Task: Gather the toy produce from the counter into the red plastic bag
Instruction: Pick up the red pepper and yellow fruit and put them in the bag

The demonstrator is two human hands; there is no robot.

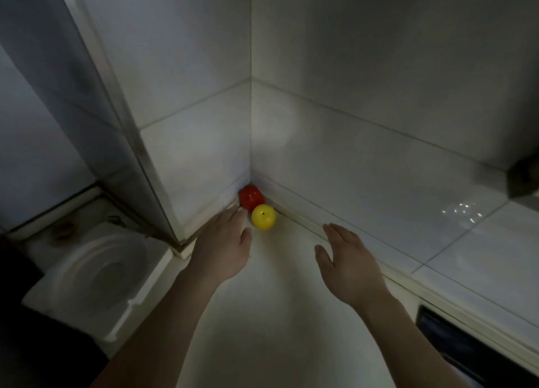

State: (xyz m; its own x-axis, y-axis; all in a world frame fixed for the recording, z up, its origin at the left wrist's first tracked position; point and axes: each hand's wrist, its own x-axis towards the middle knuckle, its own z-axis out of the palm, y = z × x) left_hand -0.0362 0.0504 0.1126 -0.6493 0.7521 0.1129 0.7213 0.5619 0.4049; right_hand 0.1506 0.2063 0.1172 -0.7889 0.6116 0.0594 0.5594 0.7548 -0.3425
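A red toy fruit [250, 196] sits tight in the corner where the two tiled walls meet the pale counter [271, 314]. Touching it in front is a round yellow toy fruit [263, 216] with a small dark dot on top. My left hand [223, 246] lies flat and open just left of the yellow fruit, fingertips close to the red one, holding nothing. My right hand [348, 261] hovers open to the right of the fruits, a hand's width away, also holding nothing. No red plastic bag is in view.
White tiled walls close in the corner behind and to the left. A metal-edged pillar [116, 110] stands at the left. Below it, lower left, lies a round white lid or basin [105, 271]. A raised tiled ledge [481, 256] and a dark opening [472, 347] are at the right.
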